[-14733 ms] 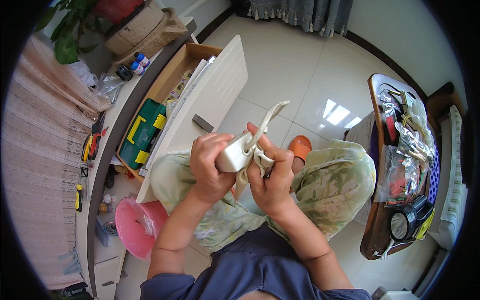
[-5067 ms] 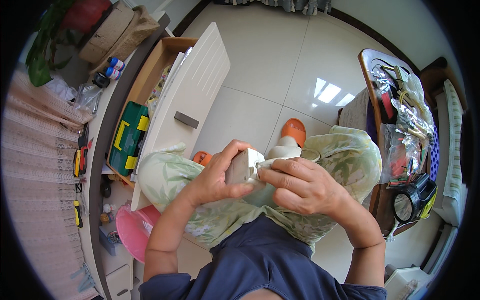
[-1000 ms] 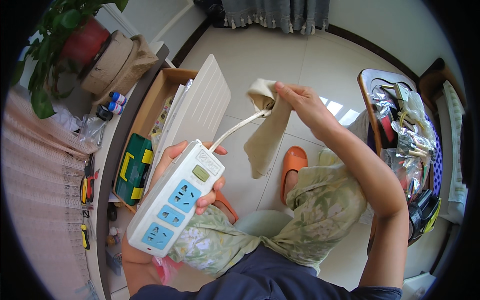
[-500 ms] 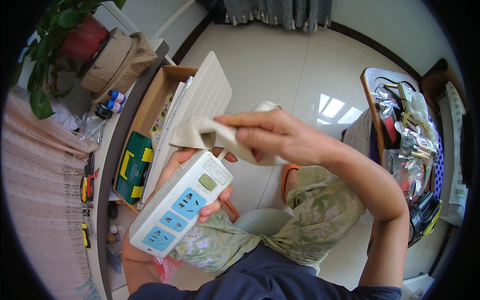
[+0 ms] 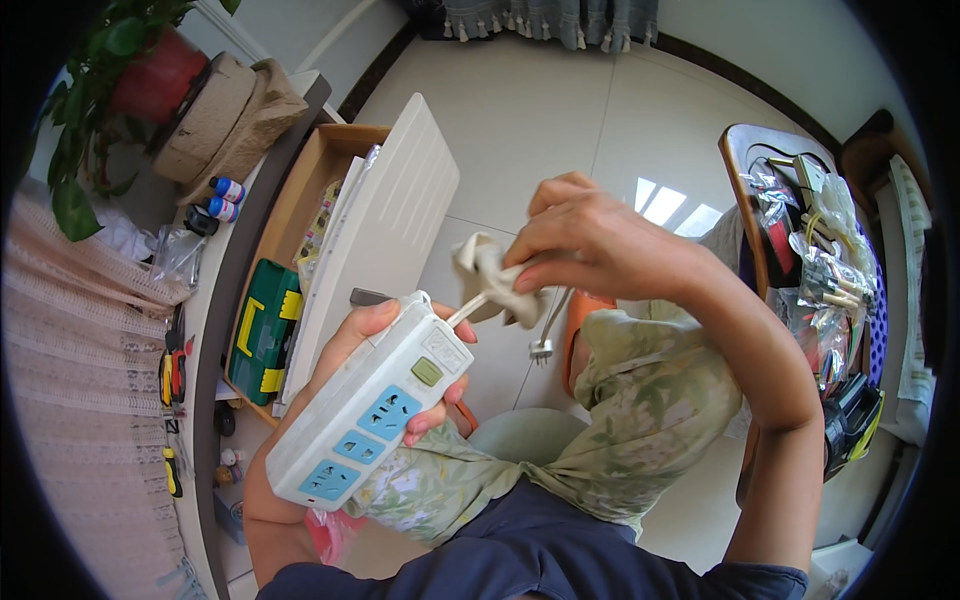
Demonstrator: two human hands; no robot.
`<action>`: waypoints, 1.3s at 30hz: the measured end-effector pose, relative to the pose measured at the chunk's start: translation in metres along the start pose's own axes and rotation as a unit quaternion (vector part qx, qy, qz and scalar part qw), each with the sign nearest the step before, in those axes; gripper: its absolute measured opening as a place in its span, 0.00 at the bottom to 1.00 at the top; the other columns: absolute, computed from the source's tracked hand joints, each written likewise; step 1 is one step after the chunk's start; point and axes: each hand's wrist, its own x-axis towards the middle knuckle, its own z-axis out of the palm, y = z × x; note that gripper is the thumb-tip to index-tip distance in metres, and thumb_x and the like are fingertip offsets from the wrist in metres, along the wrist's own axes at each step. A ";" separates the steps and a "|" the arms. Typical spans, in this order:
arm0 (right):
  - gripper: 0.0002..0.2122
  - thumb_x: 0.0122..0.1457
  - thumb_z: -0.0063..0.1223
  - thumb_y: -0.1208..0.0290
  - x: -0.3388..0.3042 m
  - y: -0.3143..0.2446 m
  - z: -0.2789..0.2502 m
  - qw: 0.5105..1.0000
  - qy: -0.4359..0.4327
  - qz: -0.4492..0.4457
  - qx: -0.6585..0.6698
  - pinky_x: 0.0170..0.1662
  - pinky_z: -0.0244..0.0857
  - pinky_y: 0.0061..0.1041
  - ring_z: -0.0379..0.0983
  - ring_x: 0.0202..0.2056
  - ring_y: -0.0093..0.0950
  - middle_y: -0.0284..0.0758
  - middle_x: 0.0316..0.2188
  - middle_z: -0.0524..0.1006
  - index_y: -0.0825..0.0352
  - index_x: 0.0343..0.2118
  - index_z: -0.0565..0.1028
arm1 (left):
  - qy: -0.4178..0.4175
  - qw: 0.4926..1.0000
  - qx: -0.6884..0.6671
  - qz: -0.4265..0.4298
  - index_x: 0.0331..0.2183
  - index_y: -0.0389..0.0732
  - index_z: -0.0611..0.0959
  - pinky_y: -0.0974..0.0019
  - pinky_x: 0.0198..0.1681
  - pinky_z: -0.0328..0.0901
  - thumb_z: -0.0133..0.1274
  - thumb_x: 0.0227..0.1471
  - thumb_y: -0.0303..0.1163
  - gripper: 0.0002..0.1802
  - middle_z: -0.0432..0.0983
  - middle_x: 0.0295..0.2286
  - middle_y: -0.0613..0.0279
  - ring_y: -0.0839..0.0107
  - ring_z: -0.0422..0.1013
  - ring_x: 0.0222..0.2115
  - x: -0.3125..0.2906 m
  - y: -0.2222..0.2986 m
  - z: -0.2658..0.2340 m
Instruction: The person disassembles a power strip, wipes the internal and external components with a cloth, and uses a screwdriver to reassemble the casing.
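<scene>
My left hand (image 5: 345,343) is wrapped round a white power strip (image 5: 342,408) with blue sockets and a green switch, held tilted above my lap. From its upper end runs a pale cord (image 5: 465,312). Above that end, my right hand (image 5: 585,240) pinches a crumpled beige cloth (image 5: 484,268), which is bunched about the cord. Below the right hand a plug (image 5: 540,350) with metal prongs hangs on its own stretch of cord.
At left, an open drawer (image 5: 420,180) holds a green toolbox (image 5: 265,315) with yellow latches. Small bottles (image 5: 226,200) and a plant pot (image 5: 160,80) stand on the cabinet. Several bagged parts (image 5: 835,275) crowd a stool at right, beside a black-and-green tool (image 5: 850,425).
The cloth has moved off the strip's end and bunched up around the cord with my right hand. The hanging plug has come into view. My left hand keeps holding the strip.
</scene>
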 end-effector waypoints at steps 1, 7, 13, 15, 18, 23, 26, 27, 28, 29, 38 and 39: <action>0.10 0.49 0.61 0.65 -0.005 0.004 -0.002 1.000 0.012 0.010 -0.005 0.47 0.56 0.29 0.66 0.33 0.29 0.31 0.24 0.76 0.65 0.32 0.80 | 0.000 1.000 -0.003 0.000 0.47 0.33 0.66 0.60 0.13 0.66 0.33 0.56 0.53 0.32 0.67 0.29 0.36 0.57 0.66 0.13 0.000 0.000 0.000; 0.14 0.56 0.55 0.63 -0.007 -0.009 0.007 0.999 0.009 -0.011 0.049 0.42 0.63 0.36 0.71 0.36 0.39 0.40 0.31 0.75 0.67 0.40 0.73 | -0.035 0.997 -0.061 -0.027 0.47 0.32 0.65 0.60 0.12 0.65 0.32 0.56 0.53 0.33 0.67 0.29 0.35 0.57 0.67 0.13 -0.002 -0.002 0.005; 0.11 0.58 0.50 0.62 0.004 -0.023 0.028 0.984 0.006 -0.130 -0.119 0.28 0.67 0.30 0.72 0.26 0.34 0.35 0.25 0.71 0.64 0.28 0.66 | -0.069 0.996 -0.033 -0.034 0.46 0.32 0.66 0.63 0.11 0.63 0.36 0.53 0.57 0.35 0.67 0.32 0.37 0.60 0.66 0.12 -0.002 -0.013 0.010; 0.12 0.59 0.49 0.61 0.004 -0.023 0.023 0.977 0.003 -0.165 -0.137 0.27 0.67 0.30 0.71 0.25 0.31 0.34 0.22 0.70 0.64 0.27 0.66 | -0.057 0.998 0.007 -0.004 0.45 0.32 0.67 0.64 0.11 0.62 0.38 0.52 0.59 0.36 0.67 0.33 0.38 0.62 0.66 0.12 -0.006 -0.022 0.012; 0.13 0.60 0.46 0.59 -0.001 -0.009 0.017 0.978 0.023 -0.170 -0.117 0.26 0.66 0.29 0.70 0.23 0.31 0.33 0.19 0.69 0.63 0.25 0.66 | -0.049 0.998 0.044 0.020 0.43 0.33 0.68 0.65 0.11 0.62 0.41 0.50 0.59 0.36 0.67 0.33 0.39 0.63 0.65 0.12 -0.006 -0.024 0.009; 0.20 0.63 0.39 0.53 -0.013 -0.004 0.015 0.996 0.050 -0.022 -0.064 0.24 0.62 0.33 0.67 0.19 0.37 0.35 0.14 0.66 0.62 0.21 0.68 | -0.053 0.997 0.050 0.010 0.42 0.34 0.69 0.63 0.16 0.65 0.43 0.48 0.59 0.35 0.67 0.34 0.42 0.61 0.67 0.17 -0.003 -0.021 0.007; 0.22 0.65 0.37 0.54 -0.009 -0.022 0.012 0.996 -0.011 0.061 -0.071 0.25 0.61 0.33 0.67 0.19 0.34 0.36 0.13 0.64 0.64 0.20 0.70 | -0.065 0.994 0.083 0.008 0.43 0.34 0.69 0.63 0.27 0.69 0.45 0.49 0.58 0.35 0.69 0.36 0.46 0.61 0.71 0.27 -0.003 -0.018 0.005; 0.24 0.65 0.36 0.54 -0.007 -0.026 0.012 0.994 -0.007 0.077 -0.075 0.23 0.59 0.34 0.67 0.18 0.35 0.38 0.12 0.65 0.65 0.18 0.71 | -0.065 0.993 0.101 0.015 0.42 0.34 0.70 0.62 0.30 0.69 0.45 0.49 0.57 0.34 0.69 0.36 0.47 0.62 0.71 0.28 -0.001 -0.018 0.005; 0.24 0.65 0.36 0.54 -0.005 -0.028 0.013 0.993 -0.011 0.100 -0.058 0.23 0.59 0.34 0.67 0.18 0.36 0.39 0.12 0.66 0.66 0.19 0.72 | -0.065 0.991 0.118 0.023 0.41 0.34 0.70 0.62 0.33 0.70 0.46 0.49 0.56 0.33 0.69 0.36 0.48 0.62 0.71 0.30 0.001 -0.019 0.005; 0.24 0.65 0.36 0.54 -0.004 -0.030 0.013 0.992 -0.015 0.121 -0.041 0.23 0.59 0.34 0.67 0.17 0.36 0.40 0.12 0.66 0.67 0.19 0.72 | -0.068 0.989 0.129 0.032 0.41 0.34 0.71 0.62 0.34 0.69 0.47 0.49 0.54 0.31 0.70 0.36 0.49 0.63 0.71 0.30 0.002 -0.019 0.002; 0.23 0.63 0.41 0.52 -0.006 -0.035 0.014 0.961 -0.033 0.233 0.146 0.30 0.65 0.32 0.71 0.21 0.39 0.45 0.18 0.74 0.69 0.29 0.80 | 0.015 0.969 0.247 -0.007 0.35 0.33 0.74 0.58 0.47 0.64 0.48 0.49 0.44 0.21 0.71 0.35 0.50 0.58 0.71 0.39 0.005 -0.005 0.007; 0.23 0.63 0.41 0.53 -0.006 -0.034 0.014 0.956 -0.038 0.238 0.166 0.30 0.66 0.30 0.71 0.21 0.38 0.45 0.17 0.74 0.70 0.30 0.80 | 0.006 0.967 0.256 -0.002 0.34 0.34 0.75 0.58 0.47 0.64 0.47 0.49 0.44 0.21 0.71 0.35 0.50 0.58 0.71 0.39 0.007 -0.005 0.004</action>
